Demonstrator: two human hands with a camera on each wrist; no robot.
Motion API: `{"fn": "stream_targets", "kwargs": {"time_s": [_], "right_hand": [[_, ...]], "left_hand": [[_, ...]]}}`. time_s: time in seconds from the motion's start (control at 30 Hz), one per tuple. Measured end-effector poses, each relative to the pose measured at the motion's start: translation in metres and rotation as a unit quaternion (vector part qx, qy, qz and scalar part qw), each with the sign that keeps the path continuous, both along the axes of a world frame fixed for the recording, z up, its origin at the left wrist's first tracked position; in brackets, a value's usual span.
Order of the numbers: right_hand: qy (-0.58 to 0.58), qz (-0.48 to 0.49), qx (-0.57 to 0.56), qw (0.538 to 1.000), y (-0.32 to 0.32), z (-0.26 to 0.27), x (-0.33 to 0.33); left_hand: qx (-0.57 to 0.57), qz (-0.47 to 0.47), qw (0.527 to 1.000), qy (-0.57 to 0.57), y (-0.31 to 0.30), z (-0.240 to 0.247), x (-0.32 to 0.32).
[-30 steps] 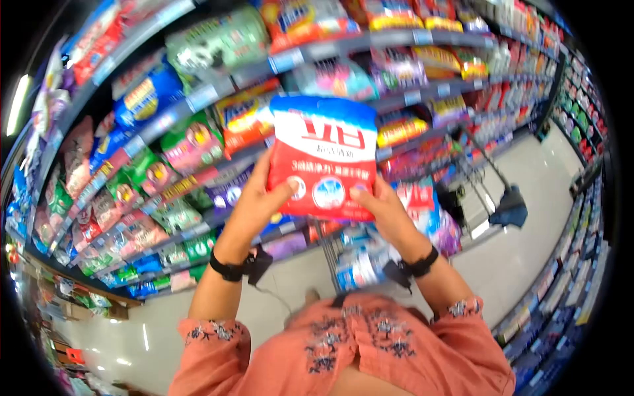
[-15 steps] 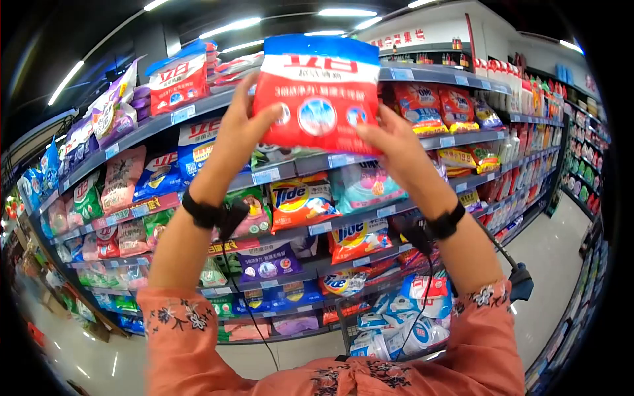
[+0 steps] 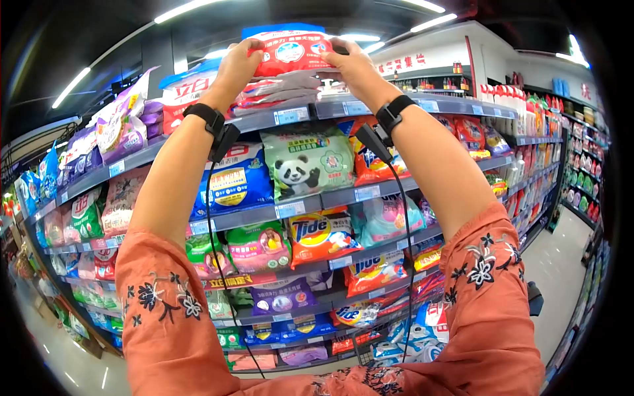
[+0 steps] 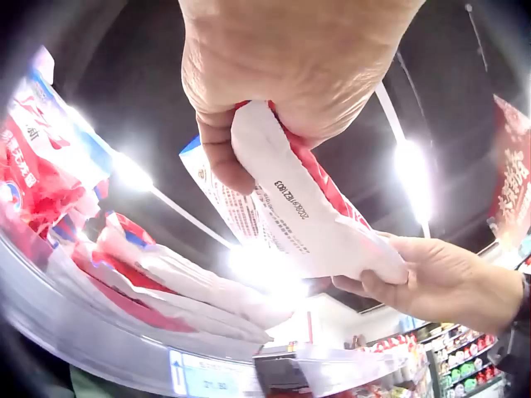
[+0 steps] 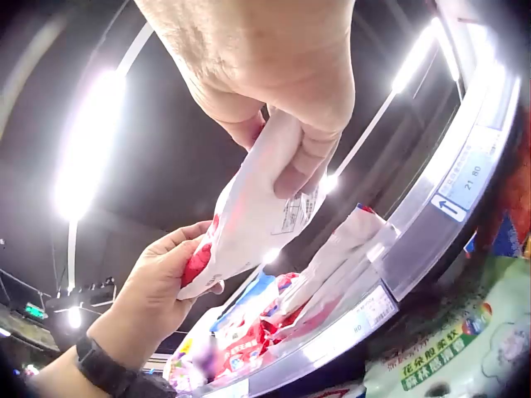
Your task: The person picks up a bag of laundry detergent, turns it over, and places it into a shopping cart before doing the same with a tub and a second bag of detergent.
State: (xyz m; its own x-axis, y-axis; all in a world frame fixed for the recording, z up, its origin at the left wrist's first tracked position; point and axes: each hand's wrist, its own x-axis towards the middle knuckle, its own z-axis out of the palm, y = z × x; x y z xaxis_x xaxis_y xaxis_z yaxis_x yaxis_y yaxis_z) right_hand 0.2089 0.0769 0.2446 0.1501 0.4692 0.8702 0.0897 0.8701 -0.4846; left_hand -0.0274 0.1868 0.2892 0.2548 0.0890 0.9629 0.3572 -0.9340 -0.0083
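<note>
A red, white and blue bag of laundry detergent (image 3: 290,54) is held up over the top shelf. My left hand (image 3: 239,71) grips its left side and my right hand (image 3: 358,71) grips the right side. In the left wrist view, the bag's white bottom (image 4: 286,199) with a printed date faces the camera, thumb and fingers pinching on either side of it. Below the bag, similar bags lie flat in a stack (image 3: 277,94) on the shelf. The right wrist view shows the bag (image 5: 253,203) tilted, close above the shelf edge.
The top shelf's edge (image 3: 261,123) carries price tags. To the left stands an upright detergent bag (image 3: 178,99). Lower shelves hold a green panda bag (image 3: 307,162) and Tide bags (image 3: 321,235). A cable hangs from each wrist camera. White-and-blue packs (image 3: 403,343) lie low at right.
Both hands have raised the detergent bag from chest height and reached forward with it, up over the stack on the top shelf. The head view has tilted up toward the shelves.
</note>
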Motion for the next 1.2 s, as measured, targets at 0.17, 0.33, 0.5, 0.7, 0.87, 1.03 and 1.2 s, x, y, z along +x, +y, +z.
{"fn": "stream_targets", "kwargs": {"time_s": [0.17,0.33,0.5,0.7,0.87,1.03,1.2], "right_hand": [[-0.046,-0.073,-0.013,0.996,0.035,0.021,-0.007],[-0.048,-0.119,-0.008,0.992,0.083,0.042,-0.003],[-0.225,-0.392,-0.042,0.891,0.121,0.039,0.022],[-0.248,-0.395,-0.021,0.884,0.090,0.022,0.008],[-0.339,-0.436,0.069,0.831,0.101,0.020,0.012],[-0.349,-0.468,0.001,0.812,0.148,0.039,0.022],[-0.303,-0.483,-0.042,0.821,0.158,0.032,0.016]], "left_hand": [[0.038,0.053,0.998,0.001,0.045,0.024,-0.005],[0.013,0.057,0.998,0.000,0.083,0.047,0.000],[-0.048,0.147,0.978,0.136,0.123,0.036,0.015],[0.095,0.127,0.961,0.227,0.074,0.015,0.007],[0.043,0.147,0.951,0.268,0.067,0.003,0.012],[-0.090,0.166,0.949,0.251,0.075,0.016,0.019],[-0.096,0.188,0.940,0.267,0.098,0.022,0.023]]}}
